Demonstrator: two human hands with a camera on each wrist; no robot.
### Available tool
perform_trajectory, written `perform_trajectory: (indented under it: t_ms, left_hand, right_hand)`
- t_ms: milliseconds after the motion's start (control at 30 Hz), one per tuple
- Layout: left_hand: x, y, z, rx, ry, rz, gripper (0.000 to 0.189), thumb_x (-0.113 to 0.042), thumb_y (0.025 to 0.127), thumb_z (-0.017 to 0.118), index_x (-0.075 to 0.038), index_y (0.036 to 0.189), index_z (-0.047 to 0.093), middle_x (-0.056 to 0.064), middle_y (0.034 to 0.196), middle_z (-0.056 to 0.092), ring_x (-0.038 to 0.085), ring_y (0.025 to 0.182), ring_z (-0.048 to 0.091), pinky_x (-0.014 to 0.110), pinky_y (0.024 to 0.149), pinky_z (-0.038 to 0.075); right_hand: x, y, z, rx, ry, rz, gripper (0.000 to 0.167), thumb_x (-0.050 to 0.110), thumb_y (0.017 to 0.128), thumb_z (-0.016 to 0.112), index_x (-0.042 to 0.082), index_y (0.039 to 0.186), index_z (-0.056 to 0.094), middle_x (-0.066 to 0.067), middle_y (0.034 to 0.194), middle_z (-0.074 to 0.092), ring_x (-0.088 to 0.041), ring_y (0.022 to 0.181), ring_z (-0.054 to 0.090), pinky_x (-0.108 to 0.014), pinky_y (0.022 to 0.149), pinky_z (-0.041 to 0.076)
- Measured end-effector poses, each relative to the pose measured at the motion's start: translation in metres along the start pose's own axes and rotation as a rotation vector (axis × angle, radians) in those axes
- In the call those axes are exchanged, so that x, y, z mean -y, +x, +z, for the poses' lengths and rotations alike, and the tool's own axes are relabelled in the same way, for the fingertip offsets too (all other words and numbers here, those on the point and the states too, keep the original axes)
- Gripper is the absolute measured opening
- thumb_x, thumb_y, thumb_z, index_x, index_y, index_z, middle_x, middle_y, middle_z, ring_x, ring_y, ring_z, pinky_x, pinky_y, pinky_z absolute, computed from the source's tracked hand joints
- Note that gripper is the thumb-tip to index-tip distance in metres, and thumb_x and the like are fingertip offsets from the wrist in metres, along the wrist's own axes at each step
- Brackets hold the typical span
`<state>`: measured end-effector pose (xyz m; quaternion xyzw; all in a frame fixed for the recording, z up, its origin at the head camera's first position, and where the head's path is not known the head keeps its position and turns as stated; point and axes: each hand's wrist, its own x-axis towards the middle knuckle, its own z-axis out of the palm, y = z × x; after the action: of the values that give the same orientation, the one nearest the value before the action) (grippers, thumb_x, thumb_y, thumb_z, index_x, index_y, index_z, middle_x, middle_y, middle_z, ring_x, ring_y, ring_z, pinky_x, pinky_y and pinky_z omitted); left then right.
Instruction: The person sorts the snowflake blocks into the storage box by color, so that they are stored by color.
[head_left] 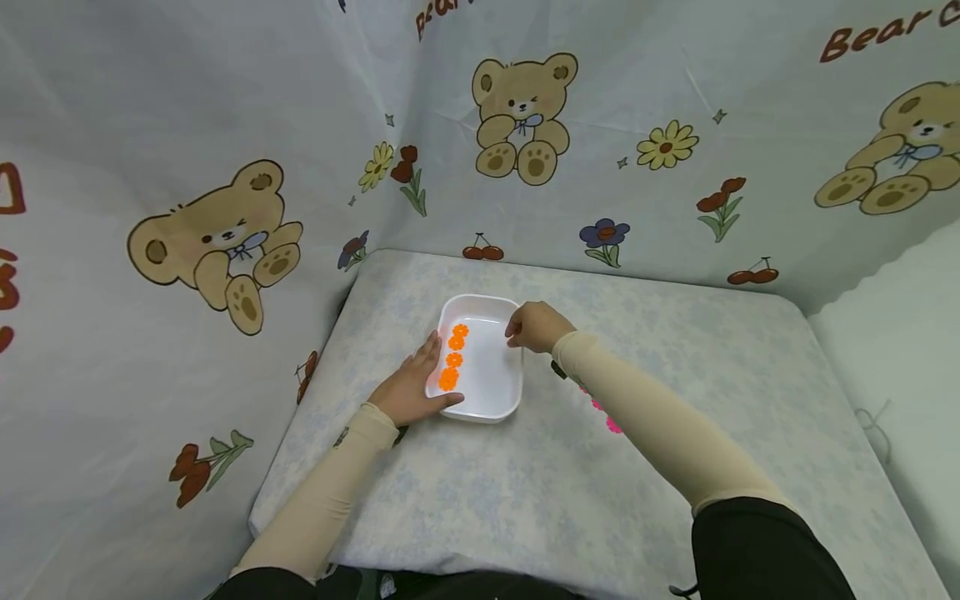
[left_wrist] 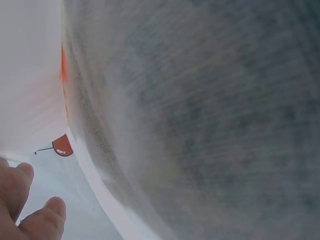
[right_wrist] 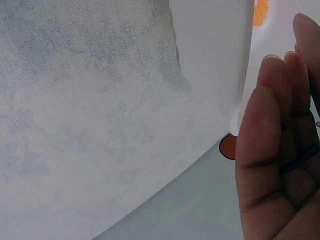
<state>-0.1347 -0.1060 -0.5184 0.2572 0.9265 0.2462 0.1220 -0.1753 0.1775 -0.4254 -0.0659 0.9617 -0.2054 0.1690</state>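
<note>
A person sits or stands at a worktop (head_left: 480, 500) spread with a pale, blue-mottled cloth, a white tray (head_left: 491, 358) before them, close to the worktop's far edge and nearer its left edge than its right. Inside, along the tray's left edge, runs a row of orange flower-shaped pieces (head_left: 447, 380); I make out at least 4, the nearest ones bunched together.

The left hand (head_left: 411, 387) is spread, gripping nothing between its fingers: they lie against the tray's left edge, with the thumb over its near left corner. The right hand (head_left: 542, 327) is at the tray's right edge, toward the far right corner, fingers bent and tips over the inside; I can't tell whether anything is pinched there.

To the right of the tray, at least 3 pink scalloped pieces (head_left: 614, 424) show on the cloth, partly hidden by the right forearm. Both forearms wear cream sleeves (head_left: 645, 408). A pale backdrop (head_left: 420, 83) printed with teddy bears, flowers and cherries rises behind the worktop's far edge.
</note>
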Motion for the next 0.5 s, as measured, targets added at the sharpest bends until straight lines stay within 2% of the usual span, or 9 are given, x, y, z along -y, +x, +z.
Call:
perform_trajectory:
  t_ms: [267,500]
  left_hand:
    - [0.003,0.0,0.002,-0.005,-0.004,-0.005,0.12,-0.087,0.086,0.054,-0.017,0.167,0.001,-0.007,0.176,-0.007,0.024,0.163,0.012,0.049,0.133,0.017]
    - [0.0,-0.002,0.001,0.009,-0.004,-0.003,0.119,-0.087,0.086,0.051,-0.018,0.167,-0.001,-0.009,0.175,-0.01,0.02,0.163,0.008,0.048,0.133,0.016]
  right_hand:
    - [-0.016,-0.009,-0.008,-0.022,0.047,0.018,0.013,0.018,0.094,0.08,0.011,0.104,0.08,-0.005,0.1,0.078,-0.021,0.09,0.067,-0.036,0.083,0.059]
    - [-0.042,-0.024,-0.013,-0.04,0.067,0.045,0.013,0.018,0.095,0.078,0.01,0.105,0.08,-0.006,0.101,0.079,-0.022,0.092,0.068,-0.038,0.083,0.059]
